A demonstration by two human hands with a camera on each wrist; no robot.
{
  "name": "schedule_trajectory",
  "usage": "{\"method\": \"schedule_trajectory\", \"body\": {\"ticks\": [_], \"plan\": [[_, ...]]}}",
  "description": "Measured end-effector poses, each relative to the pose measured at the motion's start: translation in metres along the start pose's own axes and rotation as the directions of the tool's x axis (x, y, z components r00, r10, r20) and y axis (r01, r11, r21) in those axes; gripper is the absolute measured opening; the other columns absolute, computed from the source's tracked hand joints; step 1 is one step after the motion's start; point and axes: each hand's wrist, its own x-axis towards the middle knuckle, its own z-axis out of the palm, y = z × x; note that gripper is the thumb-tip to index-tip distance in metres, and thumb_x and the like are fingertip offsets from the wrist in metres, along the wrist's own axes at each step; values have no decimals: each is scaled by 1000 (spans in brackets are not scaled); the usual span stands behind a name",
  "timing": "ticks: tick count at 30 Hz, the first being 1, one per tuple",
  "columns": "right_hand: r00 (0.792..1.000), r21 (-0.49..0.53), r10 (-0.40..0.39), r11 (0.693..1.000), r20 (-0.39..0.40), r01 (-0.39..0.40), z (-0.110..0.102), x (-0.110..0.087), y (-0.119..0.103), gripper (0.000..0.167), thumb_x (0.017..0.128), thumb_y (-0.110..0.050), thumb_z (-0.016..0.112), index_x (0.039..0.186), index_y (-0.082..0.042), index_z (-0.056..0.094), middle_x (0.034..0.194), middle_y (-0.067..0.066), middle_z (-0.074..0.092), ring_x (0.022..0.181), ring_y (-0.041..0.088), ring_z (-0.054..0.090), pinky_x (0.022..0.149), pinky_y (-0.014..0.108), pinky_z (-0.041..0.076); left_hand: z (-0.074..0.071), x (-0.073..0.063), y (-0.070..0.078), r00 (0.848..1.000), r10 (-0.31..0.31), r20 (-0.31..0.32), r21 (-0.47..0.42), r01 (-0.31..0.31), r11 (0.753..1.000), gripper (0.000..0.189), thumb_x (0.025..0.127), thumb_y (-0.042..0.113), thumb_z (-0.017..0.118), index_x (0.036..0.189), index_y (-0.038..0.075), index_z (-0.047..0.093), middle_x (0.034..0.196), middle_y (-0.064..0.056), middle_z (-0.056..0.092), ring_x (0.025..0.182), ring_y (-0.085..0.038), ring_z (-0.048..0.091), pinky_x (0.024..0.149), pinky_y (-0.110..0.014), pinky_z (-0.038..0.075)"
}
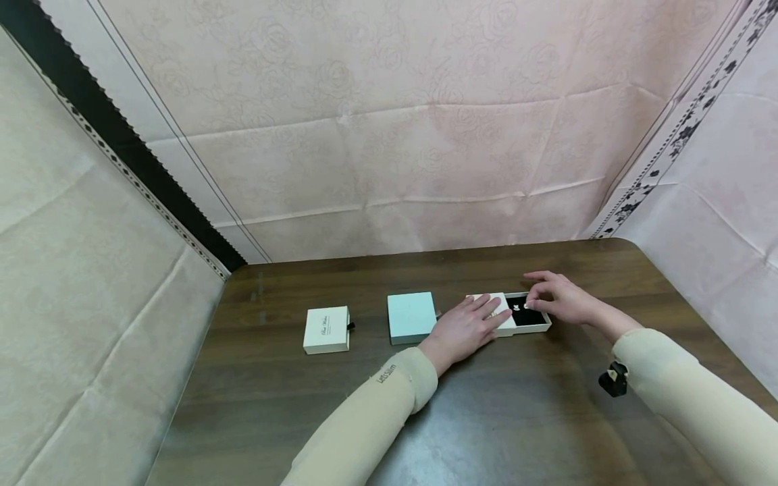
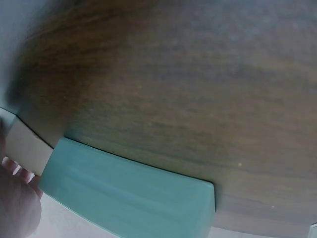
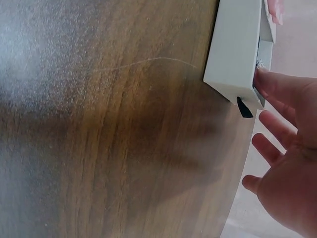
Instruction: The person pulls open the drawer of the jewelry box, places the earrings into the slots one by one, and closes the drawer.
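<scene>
A white drawer-style jewellery box (image 1: 506,331) lies partly pulled out on the table, its black insert (image 1: 527,317) showing. My left hand (image 1: 464,329) rests on the box's white sleeve, fingers spread and fairly straight. On the insert sits a small silver earring (image 1: 516,308). At the drawer's right end, my right hand (image 1: 562,299) pinches what looks like a second small silver earring (image 1: 527,306) between thumb and index finger; the fingertips largely hide it. The right wrist view shows a sparkling piece (image 3: 259,63) at the thumb tip and a black pull tab (image 3: 244,107) on the drawer's end.
A light blue box (image 1: 410,316) lies just left of my left hand. Farther left is a smaller white box (image 1: 326,331) with printed lettering and a black tab. Brown wooden table (image 1: 273,418) lies underneath, with pale patterned cloth (image 1: 395,135) hanging behind it.
</scene>
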Motion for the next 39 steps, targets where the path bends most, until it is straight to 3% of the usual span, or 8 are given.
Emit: {"method": "schedule_trajectory", "body": {"ticks": [16, 23, 34, 39], "plan": [[1000, 2, 25, 1000, -18, -25, 0, 4, 1, 14, 101, -8, 73, 88, -14, 75, 147, 38, 52, 136, 63, 42, 109, 76, 31, 1, 0, 0, 1000, -1, -6, -10, 1, 1000, 55, 115, 43, 46, 168, 31, 37, 172, -1, 38, 159, -20, 35, 127, -37, 35], [999, 22, -2, 1000, -36, 2, 0, 4, -1, 15, 100, -4, 73, 87, -11, 74, 147, 40, 51, 137, 62, 45, 108, 74, 37, 0, 0, 0, 1000, -7, 0, -15, 7, 1000, 55, 116, 43, 45, 168, 31, 37, 172, -1, 38, 160, -19, 33, 127, -37, 33], [1000, 53, 2, 999, 7, -3, 0, 1, -2, 18, 101, -3, 71, 86, -12, 72, 150, 40, 46, 138, 61, 43, 106, 73, 41, 0, 0, 0, 1000, -6, 0, -4, 6, 1000, 55, 116, 43, 45, 168, 31, 37, 172, -1, 38, 160, -19, 34, 127, -37, 34], [999, 21, -29, 999, -26, 29, 1, -1, -1, 19, 100, -1, 72, 84, -12, 72, 146, 41, 50, 135, 62, 45, 105, 74, 40, 0, 0, 1, 1000, -7, 6, -9, 7, 1000, 55, 116, 43, 44, 169, 31, 36, 172, -1, 37, 160, -19, 33, 127, -37, 33]]}}
